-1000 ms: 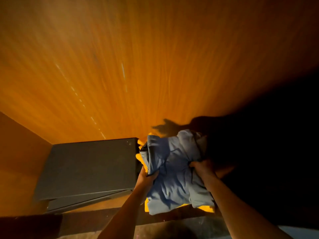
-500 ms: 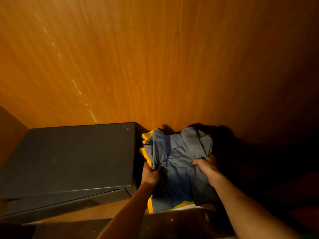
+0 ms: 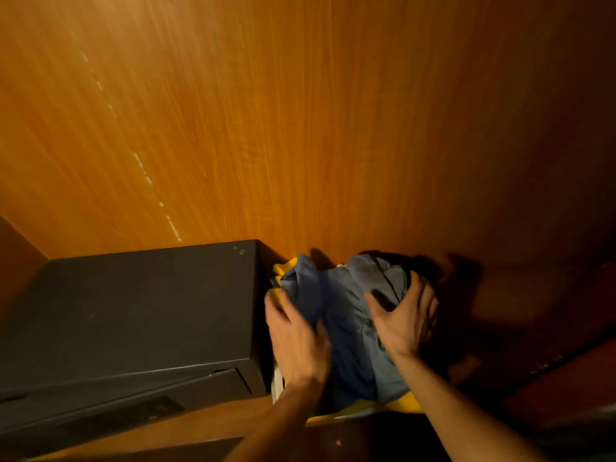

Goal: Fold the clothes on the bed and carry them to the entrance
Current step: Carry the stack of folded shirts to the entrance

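Item: bundle of folded clothes (image 3: 346,315), blue-grey fabric on top with yellow cloth showing at its far-left corner and along its near edge. Location: lying on a wooden shelf (image 3: 520,295) inside a wood-panelled compartment, its left side just beside a dark grey box (image 3: 133,315) and its far edge close to the back panel (image 3: 300,128).

Left hand (image 3: 296,341): resting flat on the left part of the bundle, fingers straight and close together, slightly blurred; gripping nothing.

Right hand (image 3: 403,318): lying over the right part of the bundle, fingers spread wide and only lightly curved over the cloth, thumb pointing left; no fold is being pinched.

Handling, judged: the bundle is looking soft, light and limp, with creased, loosely stacked layers that are likely sliding on one another rather than holding shape. It is probably not fragile, but a careless lift risks undoing the folds.

Where to take hold, judged: best gripped from both sides at once, palms under the bottom yellow layer and thumbs pressing down on the blue top, so all layers are travelling together. Pinching only the top layer is likely to peel it away. The left side is tight against the box, leaving less room for fingers.
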`<action>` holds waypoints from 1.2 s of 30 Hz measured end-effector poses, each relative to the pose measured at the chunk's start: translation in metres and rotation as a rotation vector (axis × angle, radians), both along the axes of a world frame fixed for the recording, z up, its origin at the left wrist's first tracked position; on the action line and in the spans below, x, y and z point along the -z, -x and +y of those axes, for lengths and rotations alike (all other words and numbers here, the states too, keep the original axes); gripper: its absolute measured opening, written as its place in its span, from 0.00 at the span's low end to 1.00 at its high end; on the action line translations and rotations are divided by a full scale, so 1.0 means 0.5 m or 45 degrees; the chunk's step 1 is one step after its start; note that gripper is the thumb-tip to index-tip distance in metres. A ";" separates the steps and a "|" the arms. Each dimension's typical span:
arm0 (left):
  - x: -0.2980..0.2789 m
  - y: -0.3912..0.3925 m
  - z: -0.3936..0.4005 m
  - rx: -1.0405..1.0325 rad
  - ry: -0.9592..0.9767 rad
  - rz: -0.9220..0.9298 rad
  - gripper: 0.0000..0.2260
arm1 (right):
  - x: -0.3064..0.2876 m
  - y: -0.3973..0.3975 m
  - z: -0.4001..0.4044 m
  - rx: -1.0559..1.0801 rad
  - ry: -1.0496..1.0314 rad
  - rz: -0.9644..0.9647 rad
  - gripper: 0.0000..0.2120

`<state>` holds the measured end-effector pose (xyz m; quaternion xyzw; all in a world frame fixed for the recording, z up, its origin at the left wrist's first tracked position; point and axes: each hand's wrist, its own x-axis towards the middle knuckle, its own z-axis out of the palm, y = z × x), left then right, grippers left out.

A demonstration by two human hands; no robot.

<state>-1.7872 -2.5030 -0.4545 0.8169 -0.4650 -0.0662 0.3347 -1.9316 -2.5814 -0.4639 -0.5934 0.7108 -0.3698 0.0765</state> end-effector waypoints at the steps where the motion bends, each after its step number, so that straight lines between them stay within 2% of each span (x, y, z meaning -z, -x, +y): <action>1: -0.005 0.008 -0.004 0.094 0.091 -0.137 0.34 | -0.004 -0.004 0.007 -0.087 0.137 0.128 0.33; 4: -0.013 0.030 -0.026 0.403 0.142 -0.386 0.28 | -0.019 -0.024 0.001 -0.442 0.295 0.307 0.20; 7: -0.002 0.047 -0.054 0.556 0.012 -0.497 0.25 | 0.003 -0.046 -0.014 -0.649 0.162 0.406 0.22; 11: 0.070 0.018 -0.079 0.540 -0.273 -0.605 0.28 | 0.075 -0.028 -0.038 -0.592 -0.176 0.704 0.26; 14: 0.125 -0.051 -0.073 0.485 -0.378 -0.692 0.32 | 0.114 0.008 -0.044 -0.510 -0.268 0.753 0.31; 26: 0.192 -0.089 -0.081 0.492 -0.256 -0.690 0.43 | 0.183 0.018 -0.063 -0.574 -0.232 0.824 0.36; 36: 0.164 -0.081 -0.068 0.519 -0.366 -0.693 0.40 | 0.144 0.012 -0.041 -0.579 -0.376 0.833 0.38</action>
